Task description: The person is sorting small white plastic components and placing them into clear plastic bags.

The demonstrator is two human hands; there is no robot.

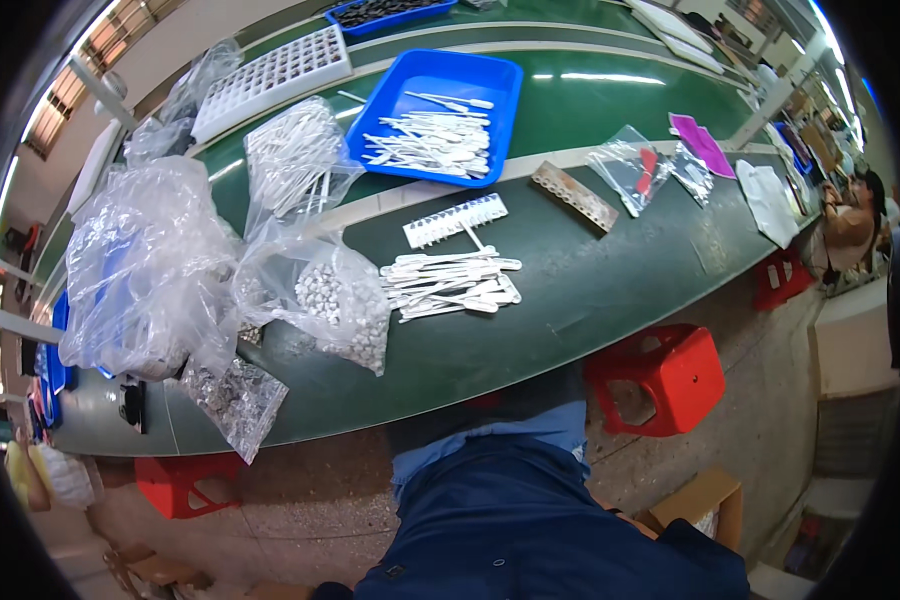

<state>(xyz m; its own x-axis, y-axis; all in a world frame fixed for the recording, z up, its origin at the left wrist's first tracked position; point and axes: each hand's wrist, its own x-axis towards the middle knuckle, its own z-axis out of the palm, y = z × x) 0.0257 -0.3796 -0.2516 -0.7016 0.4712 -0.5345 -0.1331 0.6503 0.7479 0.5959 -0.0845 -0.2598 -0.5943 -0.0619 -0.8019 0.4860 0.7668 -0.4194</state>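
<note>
Neither of my hands shows; my dark blue top [500,510] fills the lower middle, in front of the green workbench [450,360]. Nearest me on the bench lies a loose pile of slim white plastic sticks [455,280] with wider, flattened ends. Behind the pile is a white notched strip [455,220], with one stick slanting down from it. A brown block with a row of holes [575,197] lies to its right. Farther back, a blue tray [370,110] holds many more white sticks. Left of the pile, a clear bag [345,320] contains small whitish pieces.
Large clear bags [135,260] crowd the left side, near a white tray with many pockets [270,85]. Small bags [625,165] and a purple piece [702,145] lie at the right. Red stools [660,380] stand by the bench; a person [852,225] sits at far right.
</note>
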